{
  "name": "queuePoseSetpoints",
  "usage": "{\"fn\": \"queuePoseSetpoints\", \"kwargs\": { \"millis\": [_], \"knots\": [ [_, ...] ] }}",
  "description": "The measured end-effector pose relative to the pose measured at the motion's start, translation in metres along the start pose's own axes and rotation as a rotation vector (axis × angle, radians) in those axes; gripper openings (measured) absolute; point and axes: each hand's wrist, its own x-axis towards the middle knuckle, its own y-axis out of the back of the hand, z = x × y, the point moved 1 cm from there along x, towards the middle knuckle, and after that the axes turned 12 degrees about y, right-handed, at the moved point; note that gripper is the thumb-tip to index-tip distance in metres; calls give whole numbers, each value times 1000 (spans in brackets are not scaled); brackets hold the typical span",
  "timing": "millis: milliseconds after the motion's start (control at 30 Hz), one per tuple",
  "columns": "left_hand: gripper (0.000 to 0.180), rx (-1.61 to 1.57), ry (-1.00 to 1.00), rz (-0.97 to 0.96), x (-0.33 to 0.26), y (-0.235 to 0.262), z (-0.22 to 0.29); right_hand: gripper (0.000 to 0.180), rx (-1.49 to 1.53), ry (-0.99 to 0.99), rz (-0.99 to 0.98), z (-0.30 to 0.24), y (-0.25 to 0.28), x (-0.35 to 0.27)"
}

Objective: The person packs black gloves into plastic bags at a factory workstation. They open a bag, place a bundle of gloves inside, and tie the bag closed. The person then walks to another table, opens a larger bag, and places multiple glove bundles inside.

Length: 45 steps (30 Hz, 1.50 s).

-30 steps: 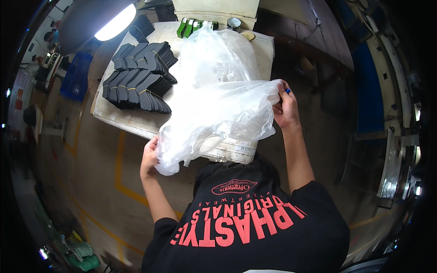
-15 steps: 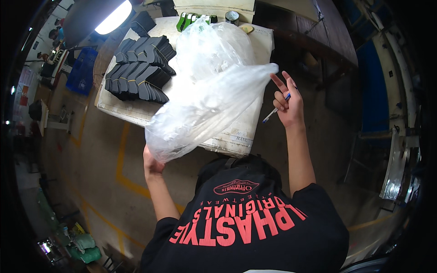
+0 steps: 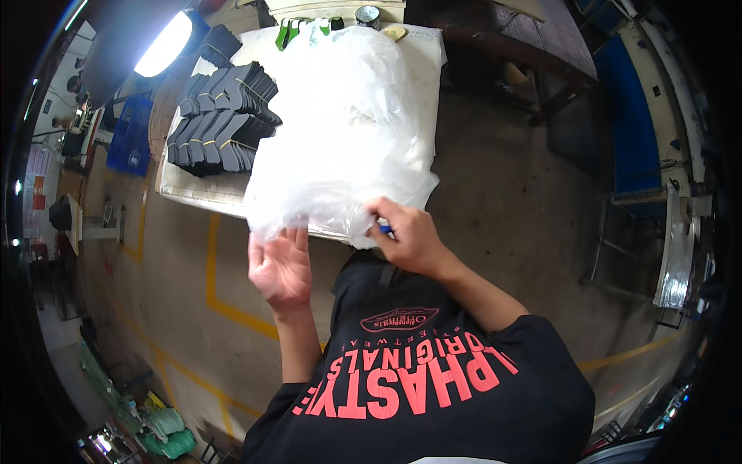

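Observation:
A large clear plastic bag (image 3: pixel 340 147) lies spread over the white-covered table, its near edge hanging at the table's front. Palm up, my left hand (image 3: pixel 282 267) is under that near edge with its fingers stretched out, the tips partly veiled by the plastic. My right hand (image 3: pixel 410 240) is closed, pinching the bag's near right edge. A blue pen (image 3: pixel 386 229) shows between the right fingers, most of it hidden. Left of the bag stand stacks of dark grey angled pieces (image 3: pixel 224 124), bundled with yellowish bands.
Along the table's far edge are green-and-black objects (image 3: pixel 297 31), a tape roll (image 3: pixel 368 15) and a tan oval piece (image 3: pixel 395 32). A lit lamp (image 3: pixel 164 45) hangs at upper left, near a blue crate (image 3: pixel 130 135). A dark table (image 3: pixel 533 46) stands at far right.
My right hand has come inward and down from the right, from open fingers to a pinch on the bag. The bag now lies flatter. My left hand has turned palm up.

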Motion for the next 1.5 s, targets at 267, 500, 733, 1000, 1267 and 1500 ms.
{"fn": "queuePoseSetpoints", "kwargs": {
  "millis": [267, 500, 733, 1000, 1267, 1500],
  "knots": [
    [77, 2169, -323, 362, 51, 12, 81, 20, 835, -323, 465, 16, 50, 38],
    [86, 2732, 247, 295, 67, 27, 108, 11, -661, -92, 713, 37, 44, 100],
    [57, 2485, -27, -8, 103, 83, 130, 19, -83, 30, 332, 8, -89, 110],
    [35, 2480, 403, -156, 121, 143, 171, 26, -278, -474, -754, 114, -184, 100],
    [51, 2508, 470, 54, 126, 155, 159, 41, -736, -715, -589, 106, -106, 95],
    [60, 2481, 797, 60, 159, 137, 149, 27, -394, -333, -319, 109, -177, 103]
  ]
}}
